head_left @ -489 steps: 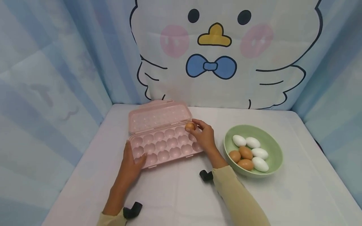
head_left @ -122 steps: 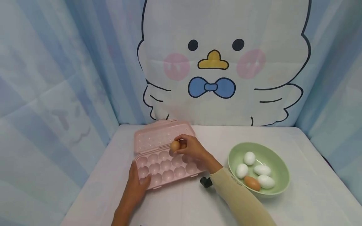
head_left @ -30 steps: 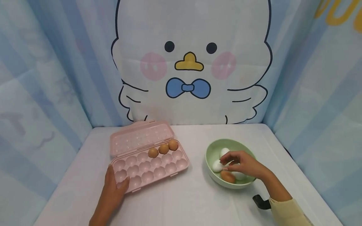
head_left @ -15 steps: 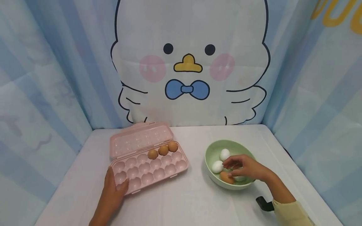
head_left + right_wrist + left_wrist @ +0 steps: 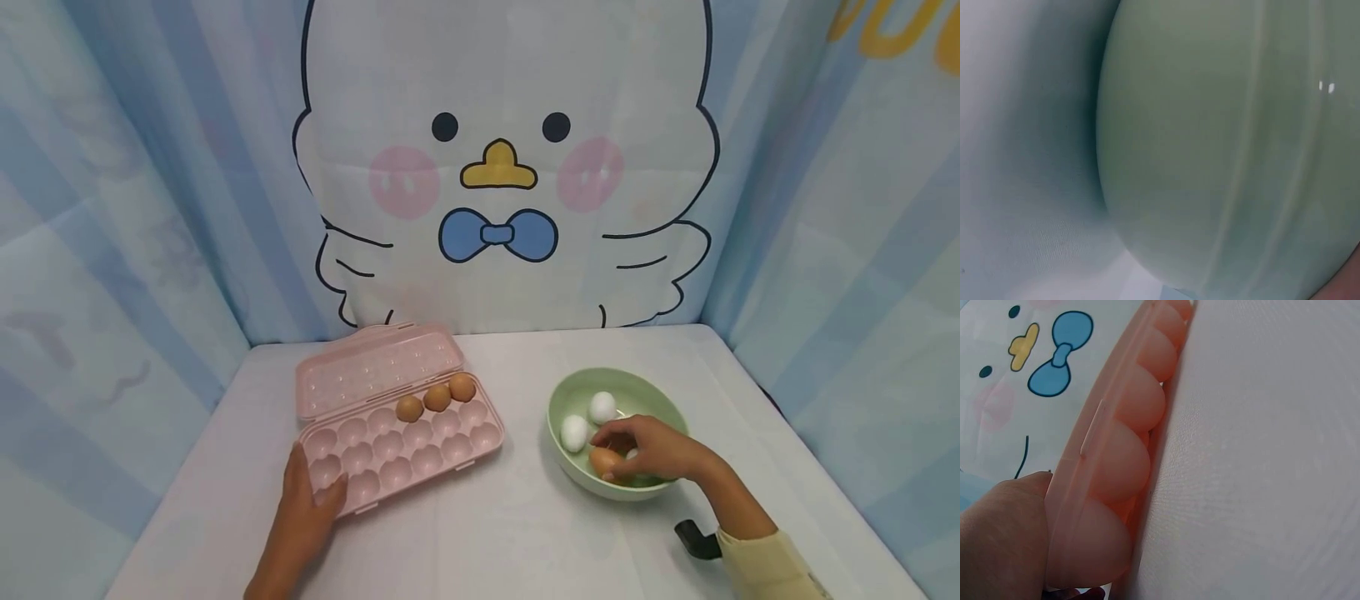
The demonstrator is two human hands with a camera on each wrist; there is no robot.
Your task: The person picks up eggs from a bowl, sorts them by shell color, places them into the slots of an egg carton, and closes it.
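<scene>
Brown egg lies in green bowl at 3 o'clock of egg tray, right hand fingers grasping it; three brown eggs are already seated, two white eggs remain. Left wrist view: left hand fingers relaxed on tray corner. Right wrist view: only bowl wall.

No words or numbers can be read anywhere. The curtain shows cut-off yellow shapes (perhaps letters, unreadable).
</scene>
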